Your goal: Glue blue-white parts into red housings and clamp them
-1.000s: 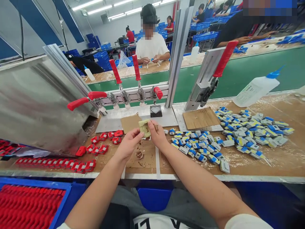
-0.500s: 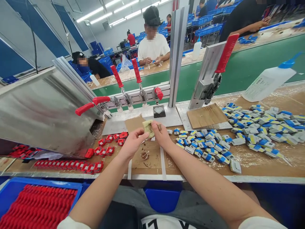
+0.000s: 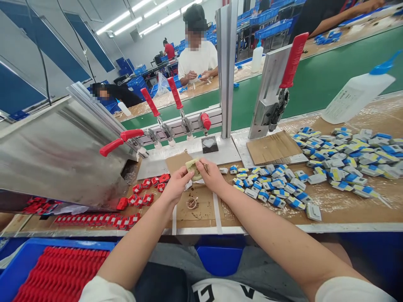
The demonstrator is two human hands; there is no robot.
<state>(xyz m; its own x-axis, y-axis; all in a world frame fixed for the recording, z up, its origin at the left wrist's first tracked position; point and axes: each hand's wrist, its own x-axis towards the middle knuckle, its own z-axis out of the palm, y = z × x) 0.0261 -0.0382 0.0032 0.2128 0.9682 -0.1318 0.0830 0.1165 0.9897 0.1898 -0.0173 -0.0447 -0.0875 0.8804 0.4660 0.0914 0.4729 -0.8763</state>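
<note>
Both grips are closed on one item: left grip (image 3: 176,185) pinches the yellow piece (image 3: 192,164) at its near left side, thumb on top; right grip (image 3: 213,176) has its right side. Piece is held up above the tabletop (image 3: 231,216), between the red parts (image 3: 146,199) and the grey-blue parts (image 3: 271,184). Fingers hide much of it; can't tell exact contact on the far side.

Main risk: slip. Pinch looks to be mostly fingertips, so if one side loosens, the piece could twist or drop onto the cardboard (image 3: 183,213) below, where the ring (image 3: 192,203) lies among dark crumbs. Piece looks thin-walled; squeezing or bending too hard could crack it, a guess since material is unclear. Brown bits (image 3: 206,168) show by the right fingers; these could shed and foul the piece.

Elbow room is tight too. A wide left forearm swing could knock the red row (image 3: 97,220) near the tabletop's front edge, perhaps into the bin (image 3: 72,243). On the right, the same goes for the loose grey part (image 3: 313,212) close to that edge.
</note>
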